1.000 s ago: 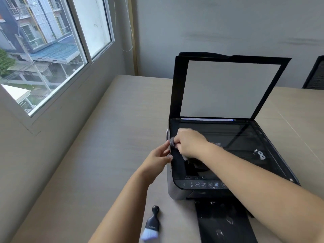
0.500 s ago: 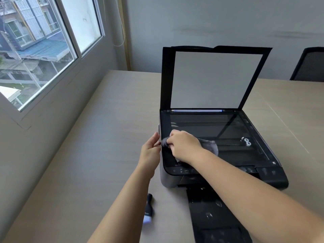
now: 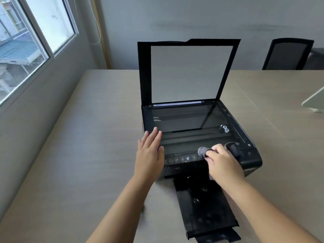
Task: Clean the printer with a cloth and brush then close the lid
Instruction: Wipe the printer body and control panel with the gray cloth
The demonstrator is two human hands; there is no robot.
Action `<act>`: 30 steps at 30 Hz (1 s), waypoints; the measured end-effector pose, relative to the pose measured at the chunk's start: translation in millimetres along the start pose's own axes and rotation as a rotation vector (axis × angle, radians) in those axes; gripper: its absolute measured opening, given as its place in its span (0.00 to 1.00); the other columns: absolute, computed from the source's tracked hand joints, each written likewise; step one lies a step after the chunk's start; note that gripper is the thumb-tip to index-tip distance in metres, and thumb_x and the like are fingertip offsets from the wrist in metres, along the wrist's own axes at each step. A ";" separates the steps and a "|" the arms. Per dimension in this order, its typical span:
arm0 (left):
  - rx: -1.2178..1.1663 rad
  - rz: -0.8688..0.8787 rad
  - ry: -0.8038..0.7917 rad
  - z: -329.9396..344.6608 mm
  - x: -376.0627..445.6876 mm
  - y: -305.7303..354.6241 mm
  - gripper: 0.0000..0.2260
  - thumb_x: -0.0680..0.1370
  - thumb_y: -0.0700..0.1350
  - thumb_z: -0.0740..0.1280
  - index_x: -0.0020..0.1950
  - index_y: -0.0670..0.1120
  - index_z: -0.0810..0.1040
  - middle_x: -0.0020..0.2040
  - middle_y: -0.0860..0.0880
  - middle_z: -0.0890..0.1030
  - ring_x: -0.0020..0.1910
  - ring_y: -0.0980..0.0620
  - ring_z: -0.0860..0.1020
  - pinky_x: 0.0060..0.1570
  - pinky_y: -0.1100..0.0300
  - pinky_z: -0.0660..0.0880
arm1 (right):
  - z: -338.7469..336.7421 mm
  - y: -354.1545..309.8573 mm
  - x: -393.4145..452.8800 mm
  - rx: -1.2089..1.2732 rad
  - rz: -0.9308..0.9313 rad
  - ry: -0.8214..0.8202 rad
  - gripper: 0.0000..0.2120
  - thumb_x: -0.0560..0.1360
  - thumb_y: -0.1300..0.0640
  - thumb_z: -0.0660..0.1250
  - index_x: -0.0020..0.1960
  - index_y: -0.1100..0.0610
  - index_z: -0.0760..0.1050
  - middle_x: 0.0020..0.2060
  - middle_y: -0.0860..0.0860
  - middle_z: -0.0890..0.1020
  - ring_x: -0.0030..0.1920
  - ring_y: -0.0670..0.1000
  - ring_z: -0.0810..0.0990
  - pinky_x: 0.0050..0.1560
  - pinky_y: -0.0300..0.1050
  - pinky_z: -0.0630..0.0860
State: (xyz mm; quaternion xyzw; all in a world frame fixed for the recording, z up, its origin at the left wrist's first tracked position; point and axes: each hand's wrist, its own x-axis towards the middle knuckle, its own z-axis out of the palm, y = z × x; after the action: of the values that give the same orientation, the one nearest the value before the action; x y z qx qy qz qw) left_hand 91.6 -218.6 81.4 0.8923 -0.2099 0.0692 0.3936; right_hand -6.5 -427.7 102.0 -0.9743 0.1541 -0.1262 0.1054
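A black printer (image 3: 252, 160) stands on the beige table (image 3: 91, 155) with its lid (image 3: 189, 72) raised upright, white pad facing me. The scanner glass (image 3: 185, 123) lies exposed. My right hand (image 3: 222, 163) grips a grey cloth (image 3: 203, 151) pressed on the front right of the printer, beside the control panel (image 3: 182, 159). My left hand (image 3: 149, 153) rests flat with fingers spread on the printer's front left corner. The brush is hidden behind my left forearm.
The black paper tray (image 3: 203, 207) sticks out of the printer's front toward me. A window (image 3: 26, 41) runs along the left wall. A black chair (image 3: 287, 53) stands behind the table, and a pale object (image 3: 313, 100) sits at the right edge.
My right hand slid the cloth from the printer's left edge across to its front right. My left hand moved from the side onto the front left corner. The brush went out of sight.
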 end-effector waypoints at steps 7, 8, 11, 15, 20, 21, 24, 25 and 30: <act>0.277 0.250 -0.041 21.0 9.1 23.2 0.20 0.74 0.37 0.68 0.66 0.45 0.77 0.68 0.50 0.76 0.71 0.39 0.69 0.65 0.36 0.65 | 4.1 -4.9 -6.5 -0.002 0.064 0.090 0.04 0.69 0.65 0.72 0.38 0.58 0.78 0.41 0.52 0.78 0.43 0.61 0.77 0.29 0.45 0.70; 0.287 0.269 -0.038 24.3 9.9 26.2 0.20 0.74 0.37 0.68 0.66 0.46 0.77 0.68 0.50 0.76 0.71 0.39 0.69 0.65 0.36 0.66 | 4.4 -7.6 -6.9 -0.028 0.009 0.076 0.05 0.67 0.65 0.73 0.37 0.57 0.78 0.40 0.52 0.78 0.39 0.60 0.77 0.28 0.44 0.69; 0.325 0.331 -0.045 34.3 11.0 28.9 0.18 0.76 0.40 0.64 0.66 0.46 0.77 0.67 0.51 0.76 0.72 0.40 0.68 0.66 0.38 0.65 | -6.7 23.2 -6.1 -0.168 0.036 0.026 0.09 0.61 0.67 0.76 0.36 0.57 0.79 0.38 0.53 0.78 0.33 0.59 0.76 0.26 0.43 0.66; 0.419 0.423 -0.022 38.2 10.8 19.9 0.18 0.79 0.45 0.56 0.65 0.46 0.78 0.66 0.51 0.78 0.72 0.40 0.68 0.68 0.41 0.64 | -26.4 35.3 2.8 -0.267 0.183 -0.036 0.08 0.65 0.68 0.70 0.41 0.57 0.78 0.42 0.54 0.76 0.39 0.59 0.75 0.34 0.45 0.63; 0.464 0.501 0.059 44.4 11.9 15.4 0.16 0.78 0.43 0.60 0.64 0.45 0.79 0.64 0.49 0.79 0.72 0.40 0.68 0.68 0.41 0.65 | -16.2 -7.4 5.9 -0.103 0.058 -0.175 0.08 0.76 0.62 0.57 0.49 0.54 0.74 0.50 0.50 0.70 0.51 0.55 0.71 0.43 0.46 0.60; 0.461 0.504 0.079 45.2 12.2 15.3 0.16 0.78 0.43 0.59 0.63 0.45 0.79 0.64 0.49 0.79 0.71 0.40 0.69 0.68 0.41 0.65 | -17.6 -6.2 4.8 -0.104 0.063 -0.175 0.08 0.77 0.62 0.57 0.49 0.53 0.74 0.50 0.50 0.70 0.51 0.55 0.71 0.43 0.45 0.60; 0.443 0.517 0.137 46.8 12.0 13.9 0.15 0.79 0.44 0.59 0.62 0.45 0.81 0.62 0.49 0.81 0.71 0.40 0.70 0.67 0.41 0.66 | -31.8 14.1 7.2 -0.178 0.149 -0.191 0.10 0.76 0.62 0.59 0.50 0.49 0.74 0.51 0.50 0.70 0.51 0.55 0.71 0.44 0.45 0.60; 0.438 0.524 0.147 47.0 11.7 13.4 0.15 0.80 0.44 0.58 0.61 0.45 0.81 0.61 0.49 0.81 0.70 0.40 0.70 0.67 0.41 0.66 | -36.6 21.7 9.2 -0.216 0.182 -0.186 0.11 0.75 0.63 0.59 0.50 0.49 0.75 0.51 0.50 0.70 0.51 0.56 0.71 0.44 0.45 0.60; 0.462 0.524 0.155 48.1 12.0 14.2 0.15 0.79 0.43 0.60 0.61 0.45 0.81 0.61 0.49 0.81 0.70 0.40 0.70 0.67 0.41 0.67 | -34.3 0.4 11.9 -0.181 0.076 -0.195 0.11 0.74 0.64 0.60 0.49 0.50 0.76 0.50 0.51 0.68 0.52 0.57 0.71 0.44 0.46 0.61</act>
State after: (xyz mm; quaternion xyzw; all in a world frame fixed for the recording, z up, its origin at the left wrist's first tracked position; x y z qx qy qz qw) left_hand 94.3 -266.2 61.7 0.8657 -0.3798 0.2811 0.1653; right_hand -5.2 -437.7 136.9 -0.9809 0.1909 -0.0126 0.0365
